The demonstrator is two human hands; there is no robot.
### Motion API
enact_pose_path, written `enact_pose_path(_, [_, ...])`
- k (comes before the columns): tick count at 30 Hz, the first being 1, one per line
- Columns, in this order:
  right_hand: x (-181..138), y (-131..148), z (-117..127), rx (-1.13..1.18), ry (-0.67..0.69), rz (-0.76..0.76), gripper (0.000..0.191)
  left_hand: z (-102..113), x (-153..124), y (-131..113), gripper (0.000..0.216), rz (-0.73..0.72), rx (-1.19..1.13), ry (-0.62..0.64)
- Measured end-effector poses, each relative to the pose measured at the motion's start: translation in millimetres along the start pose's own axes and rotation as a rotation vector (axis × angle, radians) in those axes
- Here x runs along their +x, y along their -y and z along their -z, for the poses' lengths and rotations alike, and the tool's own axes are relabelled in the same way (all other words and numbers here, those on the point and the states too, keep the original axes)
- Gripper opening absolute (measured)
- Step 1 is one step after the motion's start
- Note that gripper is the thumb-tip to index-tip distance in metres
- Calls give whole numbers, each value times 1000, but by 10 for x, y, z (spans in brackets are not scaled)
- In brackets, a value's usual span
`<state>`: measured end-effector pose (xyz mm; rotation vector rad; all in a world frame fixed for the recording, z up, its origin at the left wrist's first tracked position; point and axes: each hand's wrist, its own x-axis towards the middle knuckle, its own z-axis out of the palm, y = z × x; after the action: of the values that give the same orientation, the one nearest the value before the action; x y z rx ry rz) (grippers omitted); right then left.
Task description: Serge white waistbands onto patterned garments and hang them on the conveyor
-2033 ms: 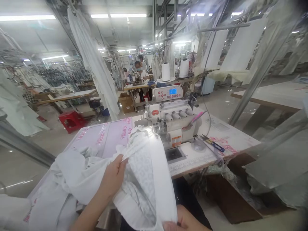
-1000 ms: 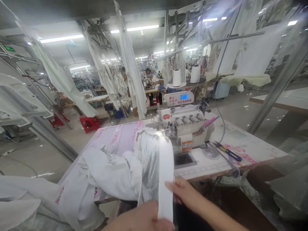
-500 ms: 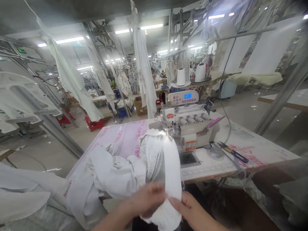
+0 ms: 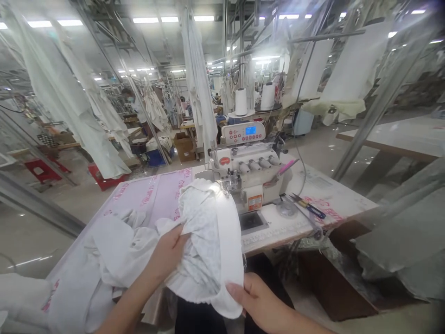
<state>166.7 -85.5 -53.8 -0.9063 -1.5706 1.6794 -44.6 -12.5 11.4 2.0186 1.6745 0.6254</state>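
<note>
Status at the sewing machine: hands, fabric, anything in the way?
Left hand gripping gathered white fabric; right hand pinching its smooth band. Far end at the sewing machine. Snips off to the right, apart from the fabric.

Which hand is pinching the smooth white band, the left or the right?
The right hand, thumb on the white band near its lower end. The left hand grips the gathered pale fabric beside the band, farther up toward the sewing machine.
</note>
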Motion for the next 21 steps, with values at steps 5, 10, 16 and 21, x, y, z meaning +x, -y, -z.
enact_pose_path(5, [100, -11, 78, 70, -23, 24, 53, 152, -4, -113, 26, 4, 32, -100])
enact_pose_path(10, [388, 109, 274, 166, -93, 0, 52, 149, 281, -85, 23, -42, 178, -242])
enact_pose_path(16, [777, 248, 453, 306, -164, -47, 51, 244, 710, -23, 22, -10, 267, -341])
enact_pose_path(21, [985, 335, 572, 354, -139, -38, 51, -43, 481, -313, 49, -294, 359, -402])
